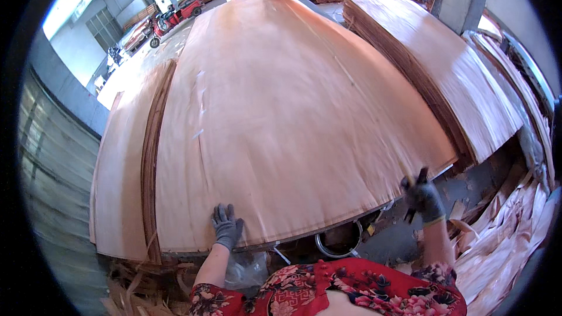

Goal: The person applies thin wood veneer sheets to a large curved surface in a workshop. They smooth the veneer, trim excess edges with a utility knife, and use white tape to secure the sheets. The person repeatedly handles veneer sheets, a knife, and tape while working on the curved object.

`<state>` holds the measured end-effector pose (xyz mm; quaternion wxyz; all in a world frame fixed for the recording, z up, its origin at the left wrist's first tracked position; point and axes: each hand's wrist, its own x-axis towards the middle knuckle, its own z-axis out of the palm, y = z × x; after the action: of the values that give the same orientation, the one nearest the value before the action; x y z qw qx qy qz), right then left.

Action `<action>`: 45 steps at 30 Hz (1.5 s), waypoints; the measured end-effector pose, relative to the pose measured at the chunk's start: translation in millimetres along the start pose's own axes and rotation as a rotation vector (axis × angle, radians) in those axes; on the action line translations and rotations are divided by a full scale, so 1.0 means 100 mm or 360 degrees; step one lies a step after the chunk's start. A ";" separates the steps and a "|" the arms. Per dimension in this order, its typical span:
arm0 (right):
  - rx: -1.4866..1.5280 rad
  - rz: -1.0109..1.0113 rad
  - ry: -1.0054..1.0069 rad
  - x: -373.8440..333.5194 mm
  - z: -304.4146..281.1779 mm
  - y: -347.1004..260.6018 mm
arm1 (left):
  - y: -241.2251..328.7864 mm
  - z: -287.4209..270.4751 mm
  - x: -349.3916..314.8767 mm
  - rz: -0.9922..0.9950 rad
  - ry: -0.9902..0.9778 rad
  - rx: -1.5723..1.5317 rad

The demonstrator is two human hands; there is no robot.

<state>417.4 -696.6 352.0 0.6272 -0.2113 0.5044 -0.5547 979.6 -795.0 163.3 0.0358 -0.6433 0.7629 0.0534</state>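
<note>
A wide, thin sheet of wood veneer [281, 111], pale pinkish brown, lies before me and runs far back. White tape-like strips [198, 134] dot its left part, and a few creases run lengthwise. My left hand [227, 225], in a grey glove, rests flat on the veneer near its front edge, fingers stretched out. My right hand [424, 199], gloved in grey with dark fingertips, is raised just off the front right edge. Its fingers look apart, slightly blurred, and I see nothing held in them.
Veneer stacks stand at left [126, 187] and right [433, 64]. Scrap strips [497, 246] heap at lower right. Under the front edge sits a round metal ring [339, 254] beside clear plastic [246, 272]. A red cart [175, 19] and a pillar [462, 0] stand farther back.
</note>
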 end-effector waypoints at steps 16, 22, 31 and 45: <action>-0.0425 0.0507 0.0548 -0.16 1.02 1.47 | -1.69 -0.18 -0.94 -0.1029 0.1165 -0.0579; -0.0591 0.0616 0.0680 -0.37 0.82 2.31 | -2.67 0.10 -1.12 -0.1849 0.1119 -0.0581; -0.0697 0.0633 0.0704 -0.44 1.01 2.49 | -2.81 0.06 -1.09 -0.1573 0.0953 -0.0978; -0.0707 0.0642 0.0739 -0.63 0.91 2.56 | -2.72 0.90 -1.09 -0.2060 0.0969 -0.1715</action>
<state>627.8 -590.7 202.3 0.5316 -0.1072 0.7725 -0.3304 1264.8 -722.2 77.5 -0.4521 -0.8635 0.0986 0.2007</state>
